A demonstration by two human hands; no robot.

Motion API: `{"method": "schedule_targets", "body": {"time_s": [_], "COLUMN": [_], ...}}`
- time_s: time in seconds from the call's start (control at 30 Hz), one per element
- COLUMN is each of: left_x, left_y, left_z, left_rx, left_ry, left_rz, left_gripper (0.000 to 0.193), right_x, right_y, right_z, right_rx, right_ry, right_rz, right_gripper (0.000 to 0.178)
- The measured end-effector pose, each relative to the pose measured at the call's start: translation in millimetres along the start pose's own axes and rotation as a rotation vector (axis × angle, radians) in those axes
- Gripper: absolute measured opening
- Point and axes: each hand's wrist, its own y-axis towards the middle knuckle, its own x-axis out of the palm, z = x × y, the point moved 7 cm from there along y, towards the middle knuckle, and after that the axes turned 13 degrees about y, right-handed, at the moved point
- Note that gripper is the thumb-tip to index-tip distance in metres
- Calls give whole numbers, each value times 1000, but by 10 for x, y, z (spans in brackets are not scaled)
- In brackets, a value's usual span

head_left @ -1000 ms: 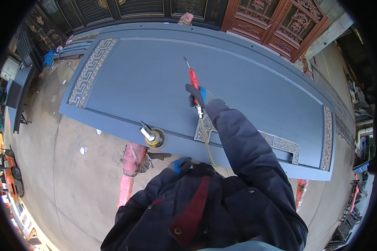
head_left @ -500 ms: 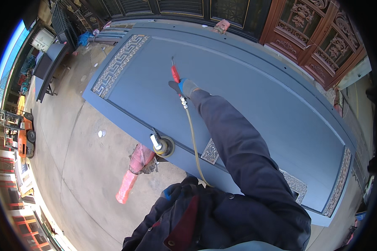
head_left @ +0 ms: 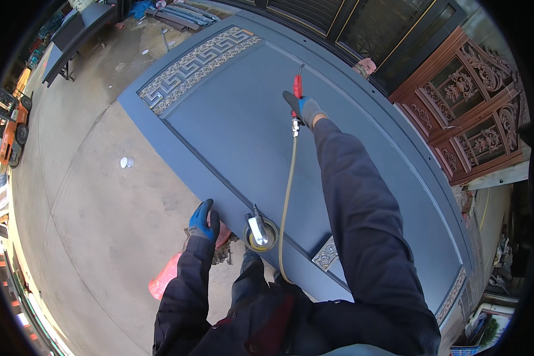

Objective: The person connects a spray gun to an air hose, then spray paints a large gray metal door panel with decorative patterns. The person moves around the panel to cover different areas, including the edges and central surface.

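Note:
Gloved in blue and grey, my right hand (head_left: 308, 110) is wrapped round a red air blow gun (head_left: 298, 87) with a bent metal nozzle. A yellowish hose (head_left: 288, 196) runs from its metal coupling back toward my body. Beneath the gun lies a large grey-blue door panel (head_left: 243, 113) with a recessed field and a patterned metal band (head_left: 199, 66) at its left end. My left hand (head_left: 204, 222), also gloved, is at the panel's near edge, fingers stretched and holding nothing; whether it touches the edge I cannot tell. An air sander (head_left: 258, 232) with a round pad sits on the near border.
A pink-wrapped support (head_left: 167, 277) shows below the near edge. Carved brown doors (head_left: 463, 101) stand at the far right, dark doors (head_left: 362, 29) behind the panel. An orange forklift (head_left: 13, 130) and a dark bench (head_left: 80, 38) are at the left.
The view has shifted left and closer to the panel's left end. My left hand has come out from beside my body to the panel's near edge. The blow gun is now nearer the far border.

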Motion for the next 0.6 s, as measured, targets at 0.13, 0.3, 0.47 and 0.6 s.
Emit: {"method": "schedule_targets", "body": {"time_s": [0.13,0.3,0.47,0.6], "left_x": [325,488,476,492], "left_y": [518,433,425,451], "left_z": [-13,-92,-116,-121], "left_rx": [162,148,135,129], "left_ry": [212,282,255,263], "left_rz": [-65,-231,-215,-239], "left_gripper": [45,56,56,56], "right_x": [666,1035,1141,872], "right_y": [624,1523,2117,2201], "right_z": [-92,-459,-324,-28], "right_rx": [-54,-92,-46,42], "right_ry": [-242,-515,-516,-426], "right_rz": [-119,20,-66,123], "right_gripper": [65,70,62,64]}}
